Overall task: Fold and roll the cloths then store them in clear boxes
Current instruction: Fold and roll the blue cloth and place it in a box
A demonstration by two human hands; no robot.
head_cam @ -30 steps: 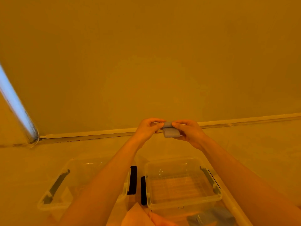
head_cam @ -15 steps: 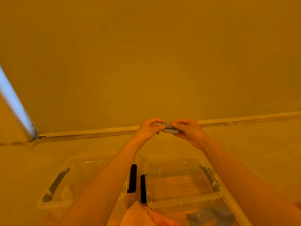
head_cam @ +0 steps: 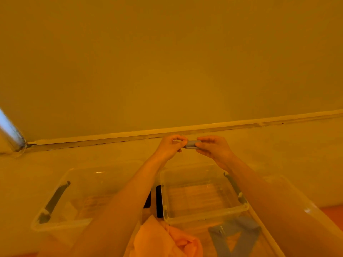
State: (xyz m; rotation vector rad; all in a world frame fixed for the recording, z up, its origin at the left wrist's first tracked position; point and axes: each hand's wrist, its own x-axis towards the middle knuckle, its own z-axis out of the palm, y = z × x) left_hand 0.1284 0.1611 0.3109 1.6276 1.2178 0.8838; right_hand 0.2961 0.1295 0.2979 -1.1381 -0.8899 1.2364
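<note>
Everything sits under a heavy amber light. A plain wall (head_cam: pixel 167 62) fills the upper half of the view, meeting a pale floor (head_cam: pixel 278 145) along a light skirting strip (head_cam: pixel 111 135) that runs from nine o'clock up toward three. At nine o'clock, in the corner, there's a bluish bright strip (head_cam: pixel 7 128) with a bead chain hanging beside it; what it belongs to is cut off by the edge.

Out at twelve o'clock from the person, both arms are stretched forward. The left hand (head_cam: pixel 169 147) and right hand (head_cam: pixel 213 148) meet around a small grey cloth roll (head_cam: pixel 191 144), held in the air above the floor, each hand's thumb and fingertips pinching one end, fingers curled in.

Below the arms, two clear boxes stand side by side, nearly touching: the left box (head_cam: pixel 55 222) at seven o'clock, partly hidden by the left forearm, and the right box (head_cam: pixel 204 217) at six o'clock, its dark side handles showing. Something pale lies in the left box, too hazy to name.

At the bottom edge, an orange cloth (head_cam: pixel 163 240) is bunched up and cut off, with a grey cloth (head_cam: pixel 239 230) just to its right under clear plastic. A tiny label on the right box's near wall is unreadable.
</note>
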